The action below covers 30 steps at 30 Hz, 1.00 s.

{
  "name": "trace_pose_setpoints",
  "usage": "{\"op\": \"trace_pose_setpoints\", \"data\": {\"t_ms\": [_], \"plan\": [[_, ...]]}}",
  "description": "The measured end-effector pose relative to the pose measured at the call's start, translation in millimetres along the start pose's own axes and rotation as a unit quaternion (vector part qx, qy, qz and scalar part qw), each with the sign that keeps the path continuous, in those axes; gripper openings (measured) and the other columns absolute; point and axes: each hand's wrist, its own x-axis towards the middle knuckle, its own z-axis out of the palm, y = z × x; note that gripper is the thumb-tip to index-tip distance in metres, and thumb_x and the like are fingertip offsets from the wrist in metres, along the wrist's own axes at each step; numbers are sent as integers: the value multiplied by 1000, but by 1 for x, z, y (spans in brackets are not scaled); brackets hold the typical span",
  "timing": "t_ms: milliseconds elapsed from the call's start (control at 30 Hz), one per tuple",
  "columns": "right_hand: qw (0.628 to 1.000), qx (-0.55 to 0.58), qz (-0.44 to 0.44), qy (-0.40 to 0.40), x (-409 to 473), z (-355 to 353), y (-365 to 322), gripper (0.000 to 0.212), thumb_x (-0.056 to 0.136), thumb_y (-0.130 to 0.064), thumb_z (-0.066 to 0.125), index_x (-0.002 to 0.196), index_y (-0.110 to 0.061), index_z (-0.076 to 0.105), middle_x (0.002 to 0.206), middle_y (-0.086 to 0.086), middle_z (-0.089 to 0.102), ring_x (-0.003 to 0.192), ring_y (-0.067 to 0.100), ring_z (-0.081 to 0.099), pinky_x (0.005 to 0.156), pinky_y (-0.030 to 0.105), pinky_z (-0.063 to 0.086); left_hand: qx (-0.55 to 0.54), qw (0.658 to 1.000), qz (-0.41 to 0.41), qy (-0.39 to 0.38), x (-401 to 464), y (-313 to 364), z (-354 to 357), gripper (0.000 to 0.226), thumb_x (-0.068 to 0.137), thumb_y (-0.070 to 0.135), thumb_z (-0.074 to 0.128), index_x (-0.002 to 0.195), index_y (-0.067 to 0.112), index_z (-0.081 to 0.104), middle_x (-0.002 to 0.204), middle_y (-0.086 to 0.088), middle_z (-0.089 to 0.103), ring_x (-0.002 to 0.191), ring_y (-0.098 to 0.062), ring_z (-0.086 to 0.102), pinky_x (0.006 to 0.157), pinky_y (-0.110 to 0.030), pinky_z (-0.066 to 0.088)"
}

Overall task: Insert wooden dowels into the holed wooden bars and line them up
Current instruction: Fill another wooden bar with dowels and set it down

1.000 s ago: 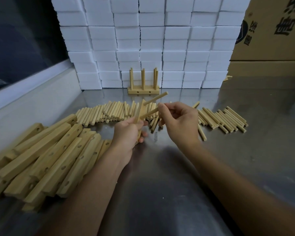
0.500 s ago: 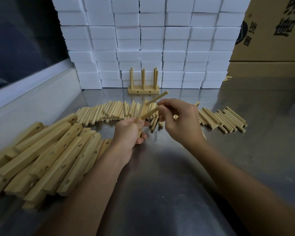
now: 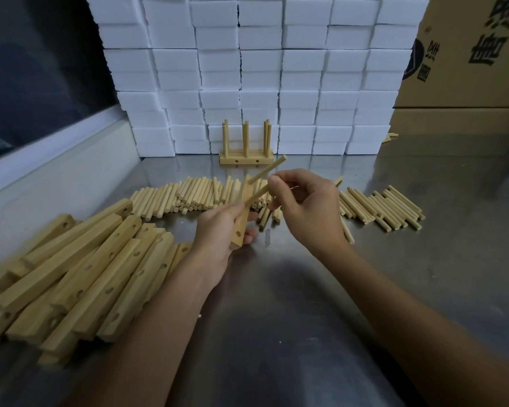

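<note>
table (image 3: 321,333): brushed metal top, dull sheen, we see it running under everything.
foam blocks (image 3: 259,71): white, matte, brick-stacked wall at the back of the table.
cartons (image 3: 467,69): brown corrugated, back right; black printed characters + round logo, we can't read them.
loose bars (image 3: 80,274): pale wood, square section, drilled round holes along faces; heaped at left, lying overlapped.
loose dowels (image 3: 188,195): round, smooth, light wood; one row fanned behind our hands, a 2nd batch (image 3: 385,207) to the right.
finished piece (image 3: 246,148): bars w/ dowels standing upright, parked against the foam, centre back.
left hand (image 3: 221,230): closed round a held bar (image 3: 243,218), gripped mid-length, bar tilted near upright above the table, near end w/ an open hole facing us.
right hand (image 3: 306,207): fingertips pinched on a lower dowel (image 3: 257,195), its other end at the bar's face; can't tell how deep it sits.
upper dowel (image 3: 266,170): sticks out of the bar's top end, angled up-right, parallel to the lower one, untouched by fingers.
</note>
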Motion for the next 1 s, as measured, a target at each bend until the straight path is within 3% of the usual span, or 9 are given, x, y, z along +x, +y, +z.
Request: {"op": "trace_pose_setpoints", "data": {"t_ms": [233,333,500,633,700,767,900,1000], "plan": [[1000,20,7,-17,6,-3,-14,9,97,-18,64,100,-12,70,84,-2,68,57,14,67,56,33,57,-32,997,-23,-66,-1,4,-4,25,101,16,52,118,1,63,96,-13,76,70,-23,72,66,-34,59],[998,22,4,-52,6,-3,-18,8,97,-17,64,100,-14,70,85,-3,67,57,16,67,55,27,55,-48,995,-50,-70,-4,8,-3,30,102,25,50,115,2,64,88,-13,75,66,-22,72,57,-30,55],[990,76,21,-115,4,0,-29,5,94,-18,67,94,-15,71,82,0,70,57,12,69,49,19,49,-77,993,-75,-50,-3,10,-5,46,105,45,40,104,6,64,73,-7,57,51,-18,53,47,-28,44],[982,118,50,-136,9,-3,-29,13,96,-28,65,87,-22,72,74,-1,71,56,14,70,49,18,49,-93,991,-89,-36,-1,10,-7,47,106,46,35,96,8,60,62,-3,52,45,-15,47,41,-24,38],[991,36,73,-109,13,-8,-16,17,97,-36,62,91,-23,72,75,-2,72,63,12,71,55,26,56,-111,989,-95,-34,0,10,-7,47,106,46,32,94,8,57,56,-1,50,41,-14,45,39,-22,35],[986,-127,78,-73,15,-15,5,22,96,-39,60,103,-21,70,86,-6,72,78,9,69,71,33,60,-122,987,-96,-34,1,10,-7,47,107,45,30,94,8,56,55,-1,49,40,-14,44,38,-21,34],[912,-378,127,-99,11,-27,34,46,93,-47,62,130,-20,57,120,4,64,110,22,59,95,46,52,-123,987,-97,-36,1,9,-7,45,107,45,30,93,10,55,56,-1,50,40,-14,44,38,-23,35],[881,-427,156,-134,8,-26,40,46,90,-50,64,125,-21,59,118,4,64,113,25,57,97,49,49,-120,987,-95,-36,1,9,-8,45,107,45,31,92,10,55,56,-1,50,41,-15,44,38,-24,36]]}}
